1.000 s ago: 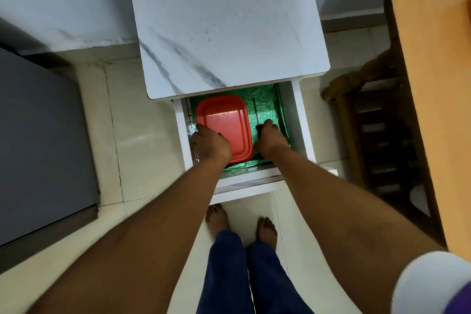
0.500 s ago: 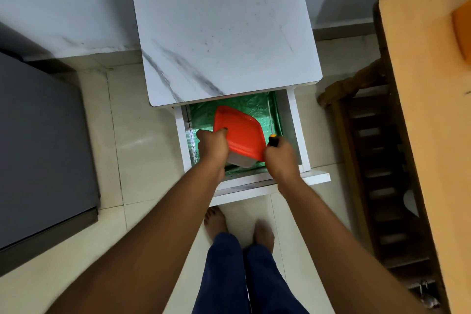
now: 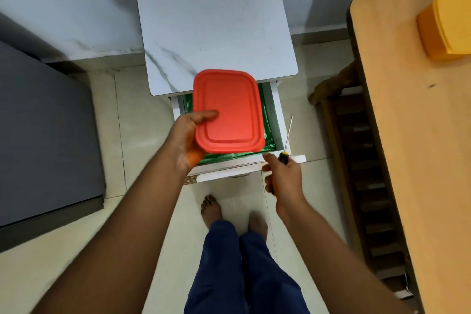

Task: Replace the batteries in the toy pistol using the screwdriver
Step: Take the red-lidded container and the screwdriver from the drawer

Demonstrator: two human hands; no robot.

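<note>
My left hand [image 3: 190, 139] grips a red-lidded plastic box [image 3: 228, 113] by its left edge, thumb on the lid, and holds it above the open drawer [image 3: 277, 120] of a small marble-topped cabinet [image 3: 211, 15]. My right hand [image 3: 284, 176] grips a screwdriver [image 3: 286, 143] by its black and yellow handle, the thin shaft pointing up past the drawer's right side. The drawer is lined with green foil. No toy pistol or batteries are visible; the box's contents are hidden.
A wooden table [image 3: 413, 135] runs along the right with a yellow box [image 3: 446, 26] on it, and a wooden chair [image 3: 356, 150] stands beside it. A dark grey cabinet [image 3: 43, 130] stands at the left. My bare feet [image 3: 211, 208] are on the tiled floor below the drawer.
My left hand has lifted the red box out of the drawer, and my right hand has drawn the screwdriver out and to the right of the drawer.
</note>
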